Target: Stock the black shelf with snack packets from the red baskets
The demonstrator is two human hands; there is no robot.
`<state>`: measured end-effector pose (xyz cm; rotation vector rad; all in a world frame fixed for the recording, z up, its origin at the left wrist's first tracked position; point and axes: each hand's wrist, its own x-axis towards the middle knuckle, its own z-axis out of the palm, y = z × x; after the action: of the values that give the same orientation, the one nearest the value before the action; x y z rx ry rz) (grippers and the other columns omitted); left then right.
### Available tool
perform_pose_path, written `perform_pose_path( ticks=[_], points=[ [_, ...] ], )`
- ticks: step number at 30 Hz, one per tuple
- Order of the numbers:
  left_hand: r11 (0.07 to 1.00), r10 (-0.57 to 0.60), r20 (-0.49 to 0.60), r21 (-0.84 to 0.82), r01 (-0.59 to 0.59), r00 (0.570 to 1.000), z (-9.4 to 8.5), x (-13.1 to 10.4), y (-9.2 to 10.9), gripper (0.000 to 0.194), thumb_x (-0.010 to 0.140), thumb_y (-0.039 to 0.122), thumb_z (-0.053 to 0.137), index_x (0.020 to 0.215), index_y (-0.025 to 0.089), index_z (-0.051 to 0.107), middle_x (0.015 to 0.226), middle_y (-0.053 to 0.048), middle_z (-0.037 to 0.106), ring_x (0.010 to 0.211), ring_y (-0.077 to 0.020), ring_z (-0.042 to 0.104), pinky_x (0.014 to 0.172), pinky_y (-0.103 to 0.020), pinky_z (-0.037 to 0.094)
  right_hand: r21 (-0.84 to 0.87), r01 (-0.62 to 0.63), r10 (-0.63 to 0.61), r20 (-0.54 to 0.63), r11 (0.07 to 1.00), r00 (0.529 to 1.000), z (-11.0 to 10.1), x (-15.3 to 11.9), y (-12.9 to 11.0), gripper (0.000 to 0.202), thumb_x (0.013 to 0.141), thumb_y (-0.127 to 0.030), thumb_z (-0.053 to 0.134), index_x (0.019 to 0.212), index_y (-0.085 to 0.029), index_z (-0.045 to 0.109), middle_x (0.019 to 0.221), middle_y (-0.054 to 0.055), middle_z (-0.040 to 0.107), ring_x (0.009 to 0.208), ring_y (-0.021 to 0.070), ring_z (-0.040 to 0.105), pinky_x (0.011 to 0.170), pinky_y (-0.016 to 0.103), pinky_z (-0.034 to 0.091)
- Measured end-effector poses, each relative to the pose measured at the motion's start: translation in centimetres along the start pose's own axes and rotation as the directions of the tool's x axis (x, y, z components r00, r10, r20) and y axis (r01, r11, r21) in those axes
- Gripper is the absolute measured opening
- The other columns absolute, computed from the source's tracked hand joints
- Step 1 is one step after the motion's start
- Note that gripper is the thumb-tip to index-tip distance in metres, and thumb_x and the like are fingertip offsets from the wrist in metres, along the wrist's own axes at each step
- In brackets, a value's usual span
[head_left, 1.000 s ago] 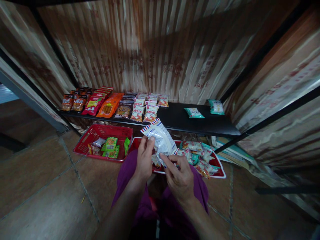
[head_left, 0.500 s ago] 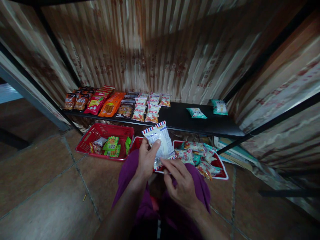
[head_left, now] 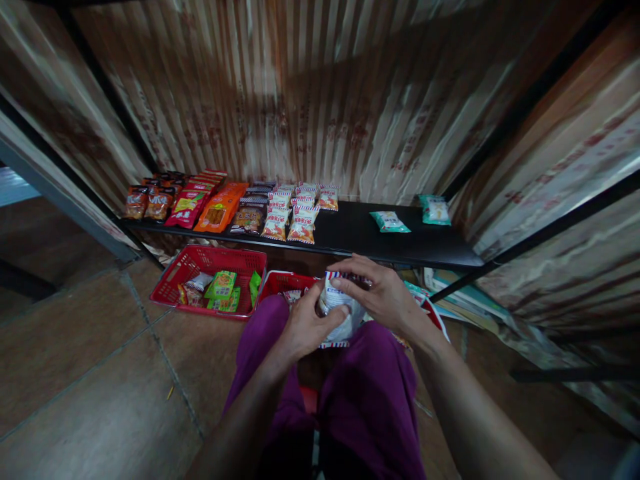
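Both hands grip one white snack bag with a red-and-blue striped edge, held above my knees with its printed back toward me. My left hand wraps its left side, thumb across the front. My right hand closes round the upper right part, with the fingers behind the bag. Behind it stands a red basket holding more snack bags, partly covered by my hands and legs. Similar striped snack bags stand in rows on the black shelf ahead.
At left on the tiled floor, a red basket contains green packets. Orange packets, red packets and brown bags line the shelf's left half. Two teal bags lie toward its right. Black posts frame the shelf.
My right hand has risen from the bag's lower edge to its upper right side. The bag has turned more upright and moved slightly down and right, with my left hand still on it.
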<state>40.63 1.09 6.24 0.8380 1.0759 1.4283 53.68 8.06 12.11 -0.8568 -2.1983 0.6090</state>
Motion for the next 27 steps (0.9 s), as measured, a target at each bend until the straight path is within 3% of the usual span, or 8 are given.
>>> perform_pose_path(
  ticks=[3,7,16,22,27],
  points=[
    [0.998,0.034,0.050,0.057,-0.036,0.998,0.0,-0.3,0.3,0.034,0.056,0.025,0.078,0.089,0.026,0.068,0.079,-0.002,0.071,0.077,-0.0239,0.063,0.070,-0.031,0.048,0.140,-0.153,0.164,-0.069,0.978,0.984,0.2,0.1,-0.1,0.021,0.076,-0.043,0.063,0.075,-0.024,0.070,0.076,0.002,0.070,0.075,0.0188,0.063,0.076,0.034,0.048],
    [0.988,0.093,0.063,0.119,-0.100,0.994,0.1,-0.7,0.4,0.028,0.058,0.031,0.077,0.085,0.027,0.069,0.077,-0.002,0.071,0.074,-0.0245,0.063,0.067,-0.030,0.048,0.252,-0.274,0.320,-0.166,0.928,0.933,0.4,0.0,-0.1,0.024,0.070,-0.045,0.067,0.070,-0.020,0.069,0.069,0.001,0.067,0.063,0.0159,0.058,0.060,0.028,0.045],
    [0.959,0.083,0.139,0.258,-0.117,0.987,-0.4,-0.7,-0.1,0.022,0.073,0.042,0.065,0.088,0.025,0.069,0.080,-0.004,0.069,0.074,-0.0229,0.061,0.064,-0.028,0.047,0.306,-0.323,0.390,-0.191,0.895,0.901,0.5,0.2,0.3,0.026,0.069,-0.043,0.068,0.069,-0.018,0.068,0.064,0.002,0.065,0.059,0.0147,0.056,0.054,0.025,0.042],
    [0.959,0.097,0.250,0.236,-0.158,0.963,-0.8,-0.6,-0.4,0.029,0.080,0.040,0.059,0.103,0.023,0.066,0.095,-0.006,0.069,0.087,-0.0238,0.062,0.077,-0.032,0.048,0.311,-0.353,0.417,-0.168,0.882,0.893,0.7,0.4,1.0,0.026,0.069,-0.043,0.067,0.069,-0.017,0.069,0.063,0.001,0.065,0.057,0.0137,0.056,0.053,0.024,0.042],
    [0.966,0.040,0.330,0.229,-0.121,0.943,-1.3,-0.5,-0.3,0.039,0.079,0.037,0.060,0.114,0.020,0.060,0.107,-0.006,0.067,0.098,-0.0237,0.060,0.085,-0.033,0.047,0.291,-0.387,0.450,-0.193,0.875,0.872,0.6,0.6,1.9,0.027,0.068,-0.044,0.068,0.071,-0.017,0.068,0.064,0.001,0.065,0.056,0.0137,0.055,0.053,0.024,0.042]
  ],
)
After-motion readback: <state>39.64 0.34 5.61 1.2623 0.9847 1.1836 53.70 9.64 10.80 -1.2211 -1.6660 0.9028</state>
